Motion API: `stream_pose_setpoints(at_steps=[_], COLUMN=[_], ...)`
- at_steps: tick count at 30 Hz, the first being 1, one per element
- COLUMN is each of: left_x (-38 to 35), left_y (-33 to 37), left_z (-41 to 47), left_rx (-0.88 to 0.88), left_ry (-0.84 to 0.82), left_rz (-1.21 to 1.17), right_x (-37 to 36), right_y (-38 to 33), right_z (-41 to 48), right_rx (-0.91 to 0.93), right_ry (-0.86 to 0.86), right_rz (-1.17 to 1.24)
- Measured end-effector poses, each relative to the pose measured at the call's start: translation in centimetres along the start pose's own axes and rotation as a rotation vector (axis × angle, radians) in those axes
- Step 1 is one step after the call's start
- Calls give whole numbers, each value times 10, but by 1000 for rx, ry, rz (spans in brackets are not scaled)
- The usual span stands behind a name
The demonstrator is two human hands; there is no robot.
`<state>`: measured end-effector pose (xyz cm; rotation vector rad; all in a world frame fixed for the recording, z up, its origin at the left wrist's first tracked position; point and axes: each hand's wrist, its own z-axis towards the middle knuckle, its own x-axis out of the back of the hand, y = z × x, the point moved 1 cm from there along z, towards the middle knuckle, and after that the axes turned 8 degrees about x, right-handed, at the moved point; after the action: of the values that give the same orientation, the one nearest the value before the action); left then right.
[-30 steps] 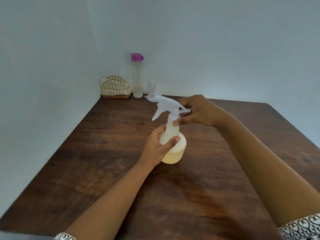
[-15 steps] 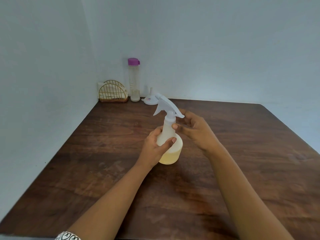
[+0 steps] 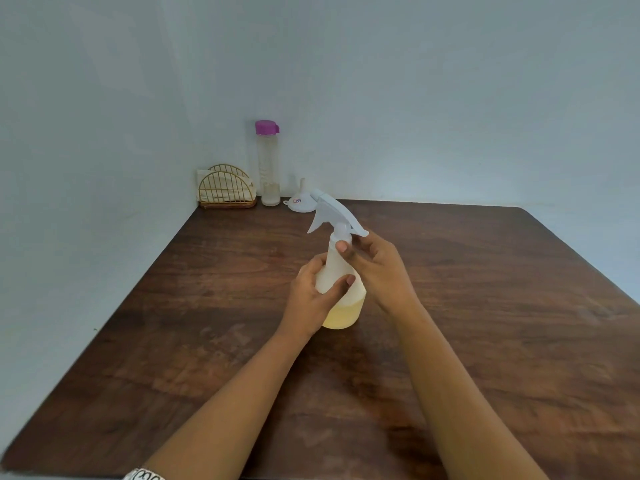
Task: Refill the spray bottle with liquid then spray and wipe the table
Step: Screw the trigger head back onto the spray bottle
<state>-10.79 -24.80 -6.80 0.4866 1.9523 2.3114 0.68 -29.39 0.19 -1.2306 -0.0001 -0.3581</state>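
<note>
Fingers (image 3: pixel 313 268) of the left hand (image 3: pixel 308 296) curl round the spray bottle (image 3: pixel 346 310), steadying it on the counter (image 3: pixel 485 341); just above, right hand (image 3: pixel 381 271) fingers (image 3: pixel 343 247) pinch its collar (image 3: pixel 341 231), probably tightening it.

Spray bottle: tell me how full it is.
Partly full: yellowish liquid reaches only the lower part of the spray bottle; the upper body looks empty. The left hand grips its middle.

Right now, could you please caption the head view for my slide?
Left hand holds the spray bottle upright; right hand pinches its collar.
</note>
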Motion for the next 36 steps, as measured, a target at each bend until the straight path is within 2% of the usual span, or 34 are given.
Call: stream_pose_setpoints(at_steps=[2,7,9,12,15,25,28,31,36], left_x=[-2,-8,-7,-4,-3,-23,-32,-26,7], left_y=[-1,0,1,-1,-3,6,9,15,17], left_z=[0,-4,-3,-1,-1,-10,-15,-17,-9], left_rx=[-9,-54,-51,-34,-16,-117,-97,-75,140], left_ry=[23,86,78,44,21,259,314,236,-180], left_rz=[-1,35,40,53,69,123,136,182,202], right_x=[-1,-25,-25,-10,3,-14,-17,-10,-1], right_y=[-4,-6,-5,-1,-2,-7,-14,-16,-19], right_z=[2,-1,0,2,2,-1,-5,-3,-1], right_rx=[25,62,24,-46,-4,42,34,-7,-1], right_ry=[55,347,270,23,-73,303,337,248,104], right_rz=[-38,-317,-236,-26,-65,-458,-523,-517,-607])
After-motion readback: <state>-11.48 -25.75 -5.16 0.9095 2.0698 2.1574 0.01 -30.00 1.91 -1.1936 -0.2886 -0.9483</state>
